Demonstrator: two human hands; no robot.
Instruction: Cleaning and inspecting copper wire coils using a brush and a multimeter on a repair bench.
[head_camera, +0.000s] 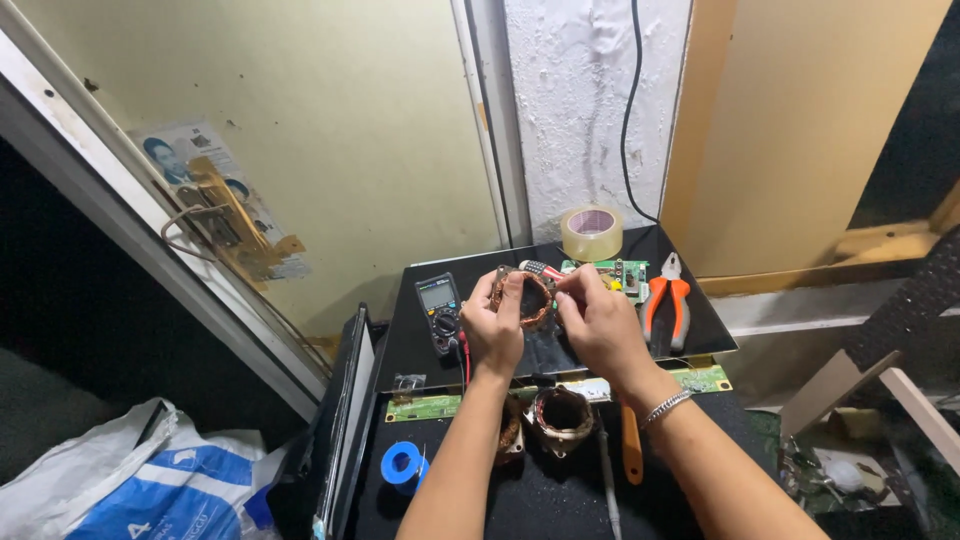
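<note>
Copper coil ring held up between two hands

Copper coil ring (527, 297) sits between both hands above the black table (700, 335), in front of the person. It is a round winding with a metal core, and it stands upright, with its opening turned toward the camera.

The left hand (493, 325) is closed around the left side of the ring; the fingers curl over the rim and the thumb presses from the front. The right hand (598, 322) grips the right side, with the fingertips pinched together at the top right edge of the ring. What exactly the fingertips pinch there is too small to tell. A silver bracelet (666, 405) is on the right wrist.

Just behind the left hand lies a dark multimeter (438, 308), with red and black leads running down from it. Behind the right hand there is a green circuit board (610, 272), and beside it orange-handled pliers (667, 300). A roll of clear tape (592, 232) stands at the far edge of the table.

Nearer to the person, under the forearms, a second copper winding (560, 415) rests on the table. A blue spool (404, 464) lies to its left, and an orange tool handle (631, 450) to its right. A long green board strip (430, 405) lies across the table between the two levels.
</note>
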